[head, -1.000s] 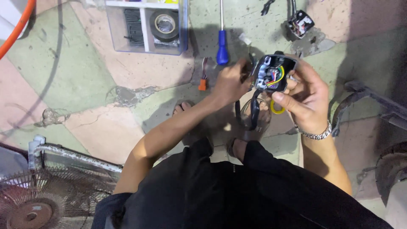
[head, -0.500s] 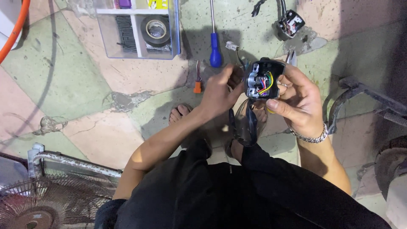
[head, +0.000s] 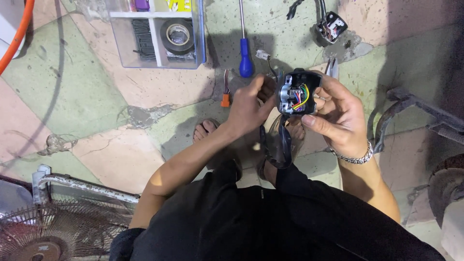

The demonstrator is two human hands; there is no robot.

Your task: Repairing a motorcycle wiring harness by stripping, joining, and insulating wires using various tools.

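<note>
Two hands on one little job here. Right hand [head: 338, 113] is wrapped around a black switch housing [head: 297, 92], fingers behind it and thumb along the lower edge, so the open side faces up at the camera and the coloured wires [head: 302, 96] inside are easy to see. Left hand [head: 251, 104] comes in from the other side with its fingertips pinched at the housing's left edge. Can't tell if it's gripping a small part or just steadying the thing, the fingers hide it. So the hands are close together, both on the same piece, held out over the person's feet.

A black cable [head: 280, 145] hangs down from the housing in a loop, which is probably why it's held up off the floor instead of laid flat.

Stuff is spread on the cracked tile floor [head: 96, 96] within easy reach: a blue-handled screwdriver [head: 245, 53] just above the hands, an orange connector [head: 225, 99] with short wires beside the left hand, a clear parts box [head: 157, 34] with a roll of black tape [head: 178, 35] in it, and a second switch unit [head: 331, 26] further up. Rusty fan grille [head: 43, 232] sits at bottom left.
</note>
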